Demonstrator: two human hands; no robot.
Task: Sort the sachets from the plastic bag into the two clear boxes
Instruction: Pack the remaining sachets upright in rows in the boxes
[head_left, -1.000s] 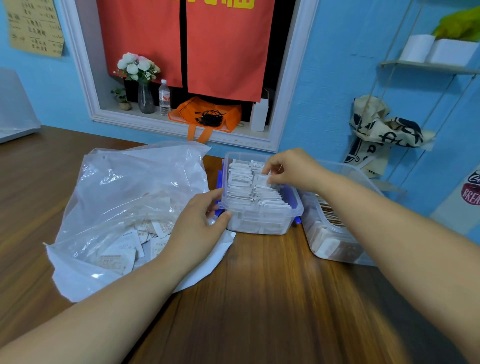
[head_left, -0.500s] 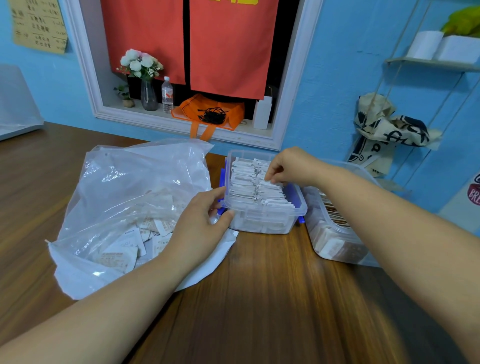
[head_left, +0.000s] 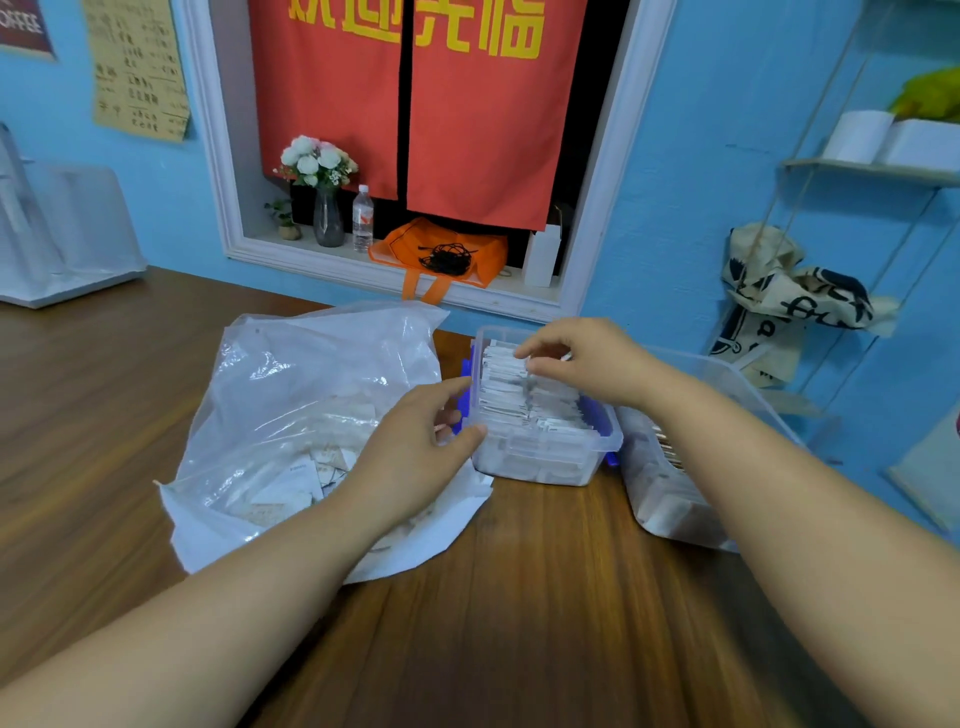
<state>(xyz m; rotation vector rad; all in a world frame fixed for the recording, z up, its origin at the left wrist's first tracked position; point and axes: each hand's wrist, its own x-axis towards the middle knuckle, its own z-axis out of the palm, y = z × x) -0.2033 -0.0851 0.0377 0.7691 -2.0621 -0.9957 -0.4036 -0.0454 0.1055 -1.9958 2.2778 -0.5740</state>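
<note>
While the right hand (head_left: 587, 364) hovers over the small box (head_left: 545, 462), its fingertips (head_left: 524, 354) are drawn together, pinching the top edges of the sachets (head_left: 519, 402) that stand in a tight row inside. The left hand (head_left: 415, 452) braces that box, with its thumb against the near corner and its fingers curled along the side by the blue latch (head_left: 466, 371).

From where I stand, the job right now looks like tucking a sachet into a row that is already nearly full. The best way is probably to part the row with the fingertips first, then slide the sachet down edge-on, facing the same way as its neighbours. Forcing it from above could crumple it. The left hand's hold matters, since a light plastic box would likely skid on the smooth wooden surface (head_left: 519, 623) when pushed.

A second box (head_left: 670, 504) sits just to the right, half hidden behind the forearm, and holds darker packets, so each kind is worth checking before it is filed. The plastic bag (head_left: 311, 395) lies just left of the small box. Loose sachets (head_left: 296, 475) are heaped in it, so there is plenty left to sort.
</note>
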